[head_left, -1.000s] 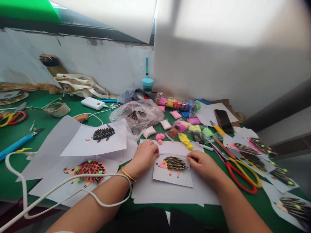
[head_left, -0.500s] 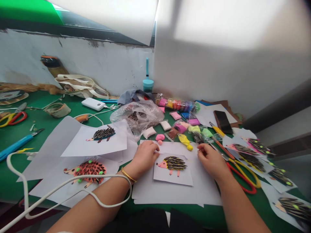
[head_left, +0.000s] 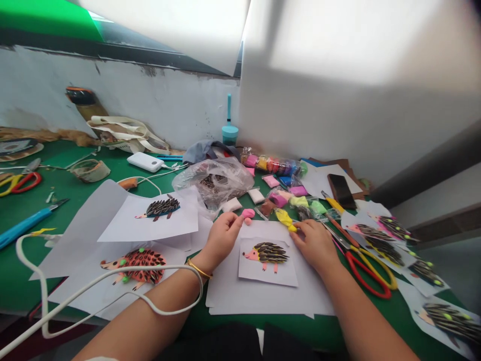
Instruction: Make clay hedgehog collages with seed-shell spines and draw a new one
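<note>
My left hand has its thumb and fingers drawn together at the left edge of a lump of pink clay; a small pink ball lies just below it. On the other side, my right hand pinches at a small piece of yellow clay, beside a bag of yellow clay. Between my forearms a small card rests on a stack of white paper. It bears a hedgehog with a pink face and feet, and dark striped seeds for spines.
Other seed hedgehogs lie left and right. A plastic bag of seeds and small clay packets stand behind. Scissors and a phone lie right. A white cable loops over my left forearm.
My left hand has moved up to the pink clay. My right hand has moved inward from the paper's right side to the yellow clay. The hedgehog card stays in place.
</note>
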Motion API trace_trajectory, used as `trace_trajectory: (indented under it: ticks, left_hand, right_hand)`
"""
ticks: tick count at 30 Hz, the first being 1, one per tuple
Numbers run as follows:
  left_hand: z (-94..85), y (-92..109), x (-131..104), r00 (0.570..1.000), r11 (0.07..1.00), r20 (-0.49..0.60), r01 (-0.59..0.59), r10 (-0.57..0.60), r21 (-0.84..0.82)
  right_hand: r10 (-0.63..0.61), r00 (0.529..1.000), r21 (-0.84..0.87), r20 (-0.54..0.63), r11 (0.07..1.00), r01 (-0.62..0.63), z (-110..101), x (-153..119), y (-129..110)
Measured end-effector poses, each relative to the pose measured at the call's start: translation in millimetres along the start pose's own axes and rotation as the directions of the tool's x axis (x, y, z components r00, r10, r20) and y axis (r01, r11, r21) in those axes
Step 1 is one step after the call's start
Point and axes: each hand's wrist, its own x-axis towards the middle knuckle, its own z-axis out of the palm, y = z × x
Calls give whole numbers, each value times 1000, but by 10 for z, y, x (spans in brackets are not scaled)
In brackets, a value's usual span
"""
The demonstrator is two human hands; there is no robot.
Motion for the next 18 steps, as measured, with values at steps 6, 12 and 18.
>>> trace_trajectory:
  ticks: [6, 12, 18]
  left_hand:
    - [12, 16, -25, 999, 988, 36, 31, -26, -148]
    - [66, 51, -73, 993, 999, 117, -32, 34, -20]
    - [74, 38, -102, 955, 967, 290, -127, 58, 223]
  right_hand:
    - [43, 998, 93, -36, 995, -39, -74, 16, -35]
    - [90, 994, 149, 60, 984, -99, -143, 26, -82]
    - [96, 989, 144, 113, 983, -112, -134, 30, -59]
